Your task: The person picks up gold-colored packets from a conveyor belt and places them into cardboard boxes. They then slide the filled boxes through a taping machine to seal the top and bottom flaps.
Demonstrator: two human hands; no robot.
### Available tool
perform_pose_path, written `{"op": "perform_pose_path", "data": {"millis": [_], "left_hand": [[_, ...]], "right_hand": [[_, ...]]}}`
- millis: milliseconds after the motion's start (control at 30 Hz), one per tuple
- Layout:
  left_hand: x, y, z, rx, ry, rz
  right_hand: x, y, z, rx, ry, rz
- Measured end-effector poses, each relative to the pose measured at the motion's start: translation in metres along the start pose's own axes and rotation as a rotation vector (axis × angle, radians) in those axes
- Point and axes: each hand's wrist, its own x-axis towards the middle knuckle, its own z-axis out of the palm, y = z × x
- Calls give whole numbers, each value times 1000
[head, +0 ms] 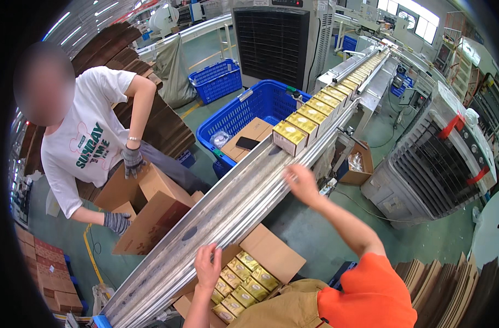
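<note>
A conveyor point(184, 233) with metal rails crosses in front of me, and a row of gold-topped white cartons point(289, 133) stands on its upper part. My right hand point(300, 182) is above the near rail, just below the front carton, apart from it and slightly blurred; it holds nothing. My left hand point(208, 262) is raised at the rail's near edge, fingers apart and empty. Beneath and beside it, an open cardboard box point(272, 252) holds several gold-topped cartons point(245, 283) in rows, its flap folded outward.
Across the conveyor a co-worker in grey gloves point(132, 160) handles an open cardboard box point(151, 221). A blue plastic crate point(220, 119) there holds a cardboard box with a phone point(247, 143). An air cooler point(421, 164) stands at right, above stacked flat cardboard point(442, 287).
</note>
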Motion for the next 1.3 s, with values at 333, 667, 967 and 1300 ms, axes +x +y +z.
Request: {"op": "perform_pose_path", "data": {"millis": [333, 667, 967, 1300], "left_hand": [[40, -16, 65, 35, 24, -375], [67, -20, 96, -464, -34, -804], [117, -85, 73, -384, -213, -469], [-59, -60, -114, -100, 247, -776]], "right_hand": [[178, 256, -65, -723, -56, 35], [244, 291, -74, -386, -627, 595], [124, 66, 60, -233, -993, 363], [-40, -172, 85, 212, -588, 260]]}}
